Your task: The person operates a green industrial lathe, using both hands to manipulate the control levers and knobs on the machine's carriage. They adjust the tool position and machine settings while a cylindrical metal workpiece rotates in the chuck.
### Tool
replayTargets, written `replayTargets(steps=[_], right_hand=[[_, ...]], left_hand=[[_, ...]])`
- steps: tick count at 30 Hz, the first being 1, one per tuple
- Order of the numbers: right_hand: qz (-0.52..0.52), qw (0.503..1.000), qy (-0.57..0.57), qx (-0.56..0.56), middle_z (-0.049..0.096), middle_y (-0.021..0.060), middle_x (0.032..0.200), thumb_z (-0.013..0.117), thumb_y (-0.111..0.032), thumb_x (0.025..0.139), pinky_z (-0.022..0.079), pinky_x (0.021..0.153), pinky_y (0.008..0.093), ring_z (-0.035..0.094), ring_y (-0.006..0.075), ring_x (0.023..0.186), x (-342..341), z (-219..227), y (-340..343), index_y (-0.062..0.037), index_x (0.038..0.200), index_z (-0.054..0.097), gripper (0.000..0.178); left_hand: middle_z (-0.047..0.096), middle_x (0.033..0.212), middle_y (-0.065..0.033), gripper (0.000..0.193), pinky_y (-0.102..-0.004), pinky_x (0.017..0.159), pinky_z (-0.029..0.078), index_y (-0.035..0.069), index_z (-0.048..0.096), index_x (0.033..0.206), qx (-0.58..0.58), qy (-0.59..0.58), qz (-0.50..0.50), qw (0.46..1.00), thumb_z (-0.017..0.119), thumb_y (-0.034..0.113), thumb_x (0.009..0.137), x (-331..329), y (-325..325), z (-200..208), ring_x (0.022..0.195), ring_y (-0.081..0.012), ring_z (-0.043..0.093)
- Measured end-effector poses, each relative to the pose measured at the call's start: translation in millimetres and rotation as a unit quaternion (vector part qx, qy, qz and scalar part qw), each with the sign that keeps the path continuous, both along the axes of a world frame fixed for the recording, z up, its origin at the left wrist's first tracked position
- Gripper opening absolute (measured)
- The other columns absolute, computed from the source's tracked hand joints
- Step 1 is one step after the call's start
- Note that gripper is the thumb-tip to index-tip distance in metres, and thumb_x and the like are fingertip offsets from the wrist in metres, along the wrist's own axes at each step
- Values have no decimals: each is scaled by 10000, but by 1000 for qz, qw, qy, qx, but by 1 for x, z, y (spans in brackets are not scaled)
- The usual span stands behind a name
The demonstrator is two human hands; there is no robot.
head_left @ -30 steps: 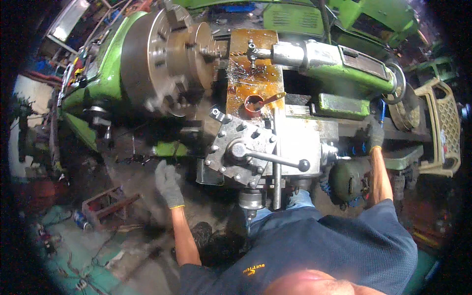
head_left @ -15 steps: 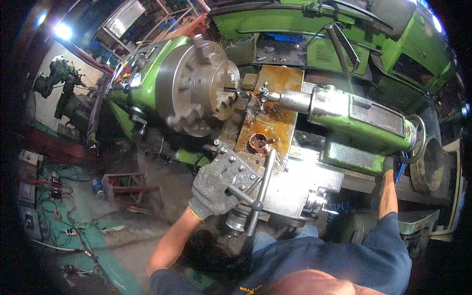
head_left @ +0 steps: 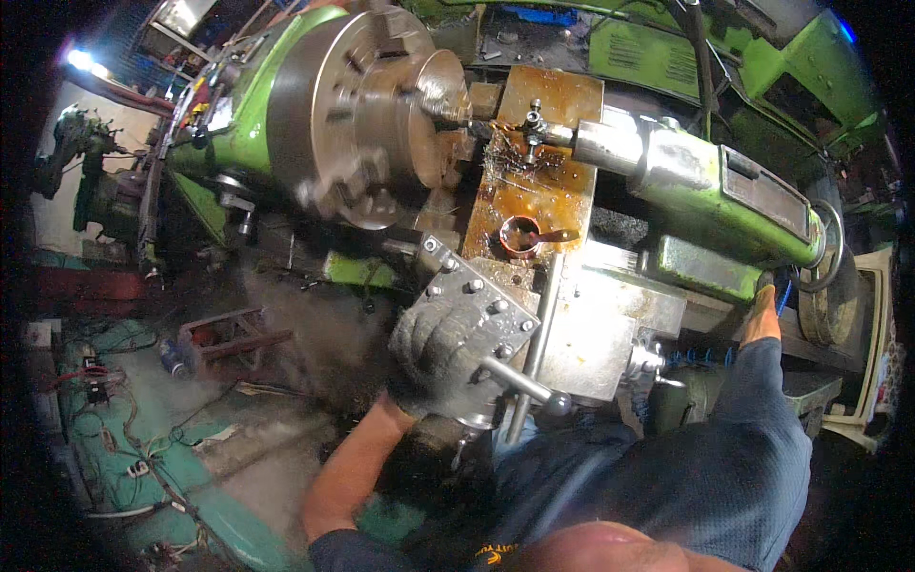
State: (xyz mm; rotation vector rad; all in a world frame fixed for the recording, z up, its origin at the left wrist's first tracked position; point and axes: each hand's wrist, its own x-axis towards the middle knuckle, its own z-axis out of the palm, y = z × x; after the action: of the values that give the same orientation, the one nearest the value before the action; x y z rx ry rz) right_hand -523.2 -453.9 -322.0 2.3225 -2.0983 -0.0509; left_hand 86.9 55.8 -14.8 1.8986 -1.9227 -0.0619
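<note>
My left hand [head_left: 434, 345], in a grey knit glove, lies on the near left side of a square, bolted tool post [head_left: 481, 297]. Its fingers curl over the block, next to a metal lever [head_left: 519, 379] with a round knob. My right arm reaches to the tailstock [head_left: 717, 202] of a green lathe. The right hand [head_left: 765, 294] shows only in part beside the tailstock's lower end, its fingers hidden. A large chuck [head_left: 367, 114] is blurred by spinning. The tailstock spindle points at it, with curled chips around a clamp-like fitting [head_left: 534, 129] on the shaft.
A small round pan with a handle [head_left: 519, 238] sits on the oily brown cross slide [head_left: 496, 205]. A handwheel [head_left: 831, 243] is at the tailstock's right end. Cables [head_left: 143, 448] and a low wooden frame [head_left: 243, 343] are on the floor at left.
My view has shifted, so the lathe appears larger and higher. The left hand stays on the tool post, and the right remains by the tailstock. The chuck is blurred in both frames.
</note>
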Motion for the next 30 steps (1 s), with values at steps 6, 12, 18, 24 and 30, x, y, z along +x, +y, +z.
replayTargets(steps=[6,12,18,24,30], right_hand=[[-1,1000,12,-2,724,223,1165,516,-319,1032,504,960,520,681,398,1114,8,19,9,-74,1142,736,348],[-7,1000,9,1,725,226,1155,506,-314,1035,509,944,526,683,408,1106,16,21,18,-72,1129,736,346],[-8,1000,8,4,725,230,1146,496,-308,1038,514,928,531,685,417,1098,25,21,20,-71,1115,736,346],[-2,1000,7,6,726,233,1136,487,-302,1041,520,911,536,687,426,1091,30,20,17,-70,1102,736,347],[4,1000,-4,15,727,236,1127,477,-297,1043,525,895,542,688,436,1083,28,5,13,-69,1089,736,348]], left_hand=[[566,1309,-127,554,-588,1014,420,119,683,1240,-41,33,-8,999,785,412,781,1,3,-2,1216,-387,530],[561,1312,-143,570,-606,1018,414,100,664,1266,-83,17,2,996,783,402,798,-2,3,1,1222,-394,529],[562,1318,-140,562,-605,1028,412,108,666,1259,-79,22,-6,997,792,395,793,1,3,0,1227,-396,528],[616,1188,-178,545,-560,946,440,98,717,1074,-72,16,0,997,818,469,688,-2,-2,2,1148,-406,582],[640,1178,-140,479,-553,934,481,121,709,1051,-102,-36,-8,994,786,482,746,6,0,-19,1114,-389,624]])
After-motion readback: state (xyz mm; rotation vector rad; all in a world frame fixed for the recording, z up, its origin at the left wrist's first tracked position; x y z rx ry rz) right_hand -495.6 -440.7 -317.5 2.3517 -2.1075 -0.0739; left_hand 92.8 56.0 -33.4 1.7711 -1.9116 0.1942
